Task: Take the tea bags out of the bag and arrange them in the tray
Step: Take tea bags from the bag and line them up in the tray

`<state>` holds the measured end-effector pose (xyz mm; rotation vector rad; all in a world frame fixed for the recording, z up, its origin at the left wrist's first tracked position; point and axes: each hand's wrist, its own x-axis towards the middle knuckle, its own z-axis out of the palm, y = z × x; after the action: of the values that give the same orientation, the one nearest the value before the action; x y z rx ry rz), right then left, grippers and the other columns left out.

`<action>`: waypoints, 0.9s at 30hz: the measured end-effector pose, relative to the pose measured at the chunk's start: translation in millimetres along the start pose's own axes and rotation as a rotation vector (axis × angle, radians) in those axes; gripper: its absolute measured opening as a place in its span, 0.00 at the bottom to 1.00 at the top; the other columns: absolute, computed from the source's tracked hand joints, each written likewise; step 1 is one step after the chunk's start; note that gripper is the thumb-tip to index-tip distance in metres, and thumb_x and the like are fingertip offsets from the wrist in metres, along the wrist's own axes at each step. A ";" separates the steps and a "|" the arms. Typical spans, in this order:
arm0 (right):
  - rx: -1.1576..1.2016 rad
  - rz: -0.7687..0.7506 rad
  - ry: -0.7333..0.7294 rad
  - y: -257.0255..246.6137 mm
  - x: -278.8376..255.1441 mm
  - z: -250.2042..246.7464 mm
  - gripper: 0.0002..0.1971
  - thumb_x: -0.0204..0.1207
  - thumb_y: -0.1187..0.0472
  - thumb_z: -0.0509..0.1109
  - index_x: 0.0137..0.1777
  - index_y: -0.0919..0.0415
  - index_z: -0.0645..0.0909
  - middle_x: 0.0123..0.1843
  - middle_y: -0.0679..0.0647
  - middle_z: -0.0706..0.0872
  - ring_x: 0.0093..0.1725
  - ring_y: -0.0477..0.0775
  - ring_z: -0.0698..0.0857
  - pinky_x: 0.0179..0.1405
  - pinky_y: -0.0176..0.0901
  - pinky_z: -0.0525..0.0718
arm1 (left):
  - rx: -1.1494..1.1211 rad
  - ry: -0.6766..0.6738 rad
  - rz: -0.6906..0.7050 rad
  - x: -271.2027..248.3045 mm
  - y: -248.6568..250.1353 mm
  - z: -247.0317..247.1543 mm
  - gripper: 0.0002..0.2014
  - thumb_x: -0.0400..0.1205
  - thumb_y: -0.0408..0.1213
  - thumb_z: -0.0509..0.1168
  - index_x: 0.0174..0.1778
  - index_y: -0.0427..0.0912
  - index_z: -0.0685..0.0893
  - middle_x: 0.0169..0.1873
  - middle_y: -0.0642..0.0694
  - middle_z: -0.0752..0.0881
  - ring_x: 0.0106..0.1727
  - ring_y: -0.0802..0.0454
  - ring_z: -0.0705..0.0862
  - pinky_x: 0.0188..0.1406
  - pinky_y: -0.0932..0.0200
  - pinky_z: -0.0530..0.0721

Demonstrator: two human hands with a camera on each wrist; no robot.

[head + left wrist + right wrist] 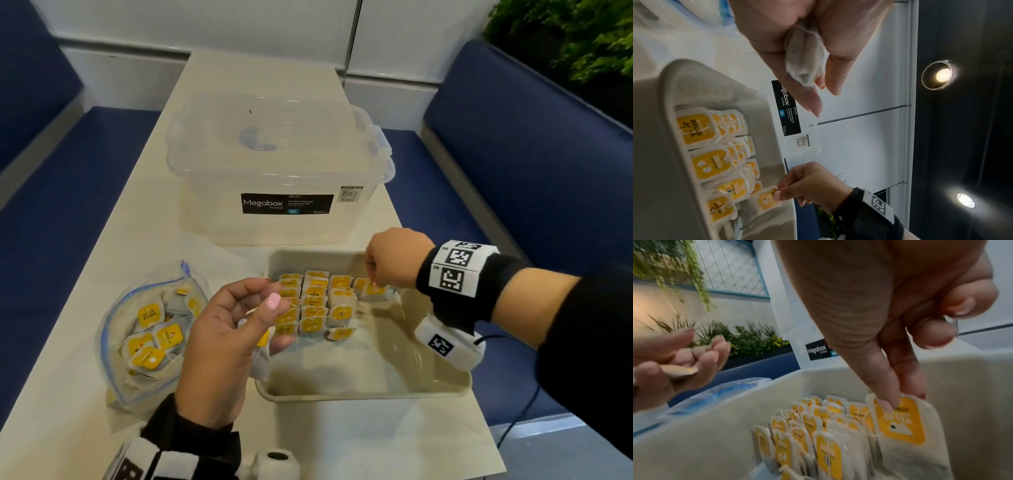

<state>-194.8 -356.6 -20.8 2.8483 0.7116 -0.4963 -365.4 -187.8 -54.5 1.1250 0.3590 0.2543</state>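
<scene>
A beige tray (359,394) holds rows of yellow-tagged tea bags (315,305) standing in its far left part. My right hand (372,281) reaches in from the right and pinches the top of one tea bag (900,421) at the right end of the far row, between thumb and forefinger. My left hand (260,308) hovers palm up over the tray's left edge, fingers curled round a few tea bags (803,53). The clear zip bag (150,335) lies open on the table to the left, with several tea bags in it.
A clear lidded Megabox storage box (281,171) stands just behind the tray. The white table (342,438) is narrow, with blue benches (513,154) on both sides. The near and right parts of the tray floor are bare.
</scene>
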 end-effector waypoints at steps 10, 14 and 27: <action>-0.116 0.035 -0.024 -15.9 17.5 24.6 0.05 0.75 0.63 0.65 0.41 0.58 0.82 0.30 0.51 0.75 0.27 0.49 0.73 0.27 0.38 0.69 | -0.002 0.019 -0.030 5.3 -8.8 -12.0 0.12 0.66 0.39 0.69 0.45 0.49 0.84 0.45 0.50 0.91 0.46 0.53 0.90 0.27 0.60 0.85; -0.118 0.031 -0.019 -16.9 17.1 26.2 0.06 0.76 0.63 0.63 0.38 0.56 0.77 0.30 0.50 0.74 0.28 0.50 0.73 0.29 0.40 0.70 | -0.020 0.022 -0.040 5.3 -8.2 -10.7 0.11 0.68 0.38 0.68 0.46 0.48 0.83 0.45 0.50 0.91 0.46 0.54 0.90 0.26 0.60 0.85; -0.174 0.026 -0.044 -19.5 14.4 23.4 0.10 0.78 0.63 0.63 0.34 0.59 0.73 0.28 0.51 0.71 0.25 0.49 0.69 0.22 0.37 0.63 | -0.015 0.008 -0.072 6.5 -7.4 -5.5 0.13 0.69 0.39 0.67 0.49 0.46 0.82 0.46 0.50 0.91 0.44 0.55 0.90 0.26 0.61 0.84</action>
<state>-198.7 -338.9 -49.3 2.6729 0.6738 -0.4667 -361.6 -183.9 -64.3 1.0946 0.4039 0.1980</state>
